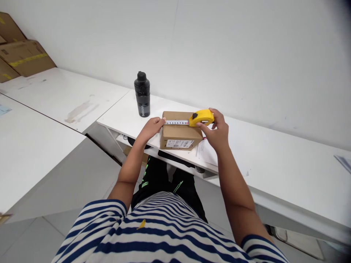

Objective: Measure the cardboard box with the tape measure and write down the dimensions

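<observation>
A small brown cardboard box with a white printed label on its front stands on the white desk. Across its top runs the metal blade of a yellow tape measure, pulled out from right to left. My right hand grips the tape measure's case at the box's right side, thumb in front and fingers behind. At the left edge of the box, my left hand pinches the blade's end between thumb and fingers. The blade's tip is hidden by the fingertips.
A black water bottle stands behind and left of the box. Papers lie right of the box. Larger cardboard boxes are stacked at the far left. A white wall rises behind the desk; an open shelf runs below its front edge.
</observation>
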`<state>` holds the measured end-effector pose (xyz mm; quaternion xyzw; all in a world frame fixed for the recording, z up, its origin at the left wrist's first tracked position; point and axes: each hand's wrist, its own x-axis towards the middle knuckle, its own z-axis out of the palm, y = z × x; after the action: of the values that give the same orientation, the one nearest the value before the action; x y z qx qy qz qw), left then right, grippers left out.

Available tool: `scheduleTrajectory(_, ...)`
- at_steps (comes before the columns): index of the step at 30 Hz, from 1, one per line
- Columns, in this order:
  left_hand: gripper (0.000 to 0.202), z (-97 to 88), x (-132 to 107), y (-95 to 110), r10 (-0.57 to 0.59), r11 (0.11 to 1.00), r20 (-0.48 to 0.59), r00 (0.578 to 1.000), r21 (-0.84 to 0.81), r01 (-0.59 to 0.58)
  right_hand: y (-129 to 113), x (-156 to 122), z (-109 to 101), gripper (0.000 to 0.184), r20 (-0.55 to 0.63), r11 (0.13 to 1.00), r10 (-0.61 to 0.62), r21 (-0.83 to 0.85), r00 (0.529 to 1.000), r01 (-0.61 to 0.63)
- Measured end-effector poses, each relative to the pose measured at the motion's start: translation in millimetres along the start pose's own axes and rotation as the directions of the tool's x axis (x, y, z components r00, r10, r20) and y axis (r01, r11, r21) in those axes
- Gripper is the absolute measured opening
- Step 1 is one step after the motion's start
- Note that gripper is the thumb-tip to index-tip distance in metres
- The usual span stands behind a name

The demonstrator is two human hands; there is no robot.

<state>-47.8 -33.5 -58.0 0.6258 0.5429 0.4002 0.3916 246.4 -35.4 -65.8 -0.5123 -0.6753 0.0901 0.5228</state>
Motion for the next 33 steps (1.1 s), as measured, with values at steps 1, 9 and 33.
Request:
scheduleTrajectory(1,0.053,0.4,-0.1,-0.5,-0.004,1.000,0.001,1.000,-0.004,0.004,-6.0,0.8,2.3,0.073,0.018,1.000,-0.022,-0.009,1.000,0.023)
scheduleTrajectory(9,0.052,3.4,-2.4,-0.6,-0.002,1.000,-0.006,1.000,-0.027,0.002,-60.4,9.1,26.9,0.065,0.248,0.981,-0.070,-0.157,0.966,0.111)
scheduleTrajectory(33,0.034,16.3,-56.6,31.1,0.375,0.886,-0.207,0.904,0.365,-0.285,-53.8,-33.0,31.4,0.038,0.087,0.866,-0.499,0.009,0.862,0.501)
